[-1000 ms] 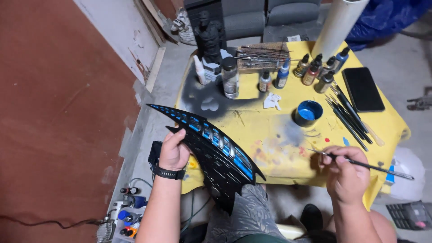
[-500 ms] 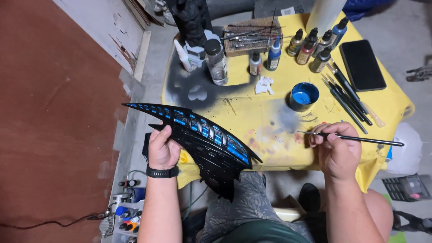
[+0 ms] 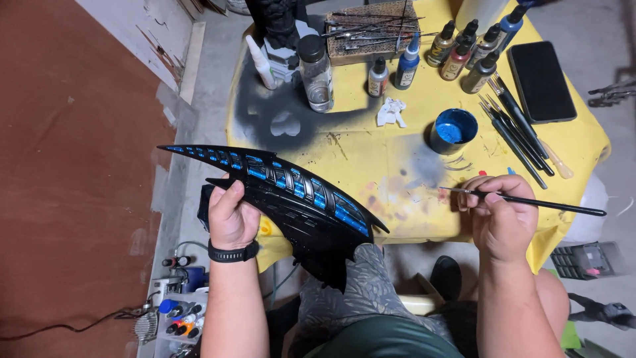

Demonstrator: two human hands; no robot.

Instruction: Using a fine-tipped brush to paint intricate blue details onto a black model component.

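Holding a black wing-shaped model piece point(image 3: 291, 202) tight in our left hand point(image 3: 232, 215), our right hand point(image 3: 500, 219) pinched a thin paintbrush point(image 3: 530, 202), over the yellow table point(image 3: 371, 152).

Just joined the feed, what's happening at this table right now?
A seated person is painting a model part. The left hand grips a black wing-shaped piece with blue panels along its edge, held over the lap at the near edge of the yellow table. The right hand holds a thin paintbrush, its tip over paint smears on the tabletop, not touching the piece. A small cup of blue paint, paint bottles, spare brushes and a dark phone sit further back.
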